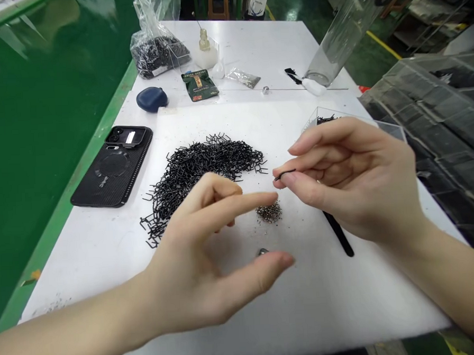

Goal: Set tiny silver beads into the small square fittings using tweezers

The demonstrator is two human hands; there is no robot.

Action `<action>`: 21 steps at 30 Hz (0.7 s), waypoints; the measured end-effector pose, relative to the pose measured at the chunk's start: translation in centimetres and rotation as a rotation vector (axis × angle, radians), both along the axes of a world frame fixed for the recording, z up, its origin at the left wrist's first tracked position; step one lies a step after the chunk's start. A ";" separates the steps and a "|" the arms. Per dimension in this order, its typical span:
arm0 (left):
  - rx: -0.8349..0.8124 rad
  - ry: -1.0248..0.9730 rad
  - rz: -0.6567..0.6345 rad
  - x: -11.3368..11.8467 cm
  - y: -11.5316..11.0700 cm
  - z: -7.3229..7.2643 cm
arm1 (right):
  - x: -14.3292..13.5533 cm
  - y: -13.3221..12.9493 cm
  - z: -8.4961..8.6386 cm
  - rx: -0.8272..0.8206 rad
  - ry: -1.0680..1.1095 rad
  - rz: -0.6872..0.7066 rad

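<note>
Between the thumb and a fingertip of my right hand (340, 177) is a thin black bent wire piece (285, 174), pinched above the white board. My left hand (209, 253) is open, thumb and forefinger spread apart with nothing between them. Behind the left hand lies a wide heap of similar black bent pieces (205, 168). A small pile of tiny metallic bits (269, 213) sits on the board just past the left forefinger. A shiny metal object (262, 252) is partly hidden by the left thumb. Below the right hand lies a black tool (338, 234), its upper part covered.
A black phone (113, 165) lies at the left, with a dark blue case (152, 99) beyond. Farther back are a bag of black pieces (155, 54), a green packet (200, 85) and a tall clear cylinder (333, 40). A clear tray (389, 130) and stacked drawers (436, 114) stand right.
</note>
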State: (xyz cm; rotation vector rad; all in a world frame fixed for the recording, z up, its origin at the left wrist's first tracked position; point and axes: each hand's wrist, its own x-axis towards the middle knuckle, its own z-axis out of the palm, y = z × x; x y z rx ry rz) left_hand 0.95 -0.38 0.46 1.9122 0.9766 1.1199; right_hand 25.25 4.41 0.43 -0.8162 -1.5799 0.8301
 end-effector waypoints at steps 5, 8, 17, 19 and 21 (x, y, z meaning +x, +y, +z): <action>-0.026 -0.101 -0.034 0.0 -0.1 0.3 | -0.1 -0.1 0.1 0.015 -0.013 0.005; -0.010 -0.091 -0.058 -0.2 -0.4 -0.1 | -0.1 -0.2 0.4 -0.034 -0.021 0.007; -0.054 -0.139 -0.098 -0.3 -0.3 -0.2 | -0.2 -0.5 1.0 -0.157 0.003 0.002; -0.102 -0.143 -0.114 -0.6 -0.1 0.0 | -0.2 -0.5 1.1 -0.162 -0.001 0.001; -0.195 -0.137 -0.143 -0.9 -0.1 0.2 | -0.2 -0.5 1.2 -0.168 0.000 0.002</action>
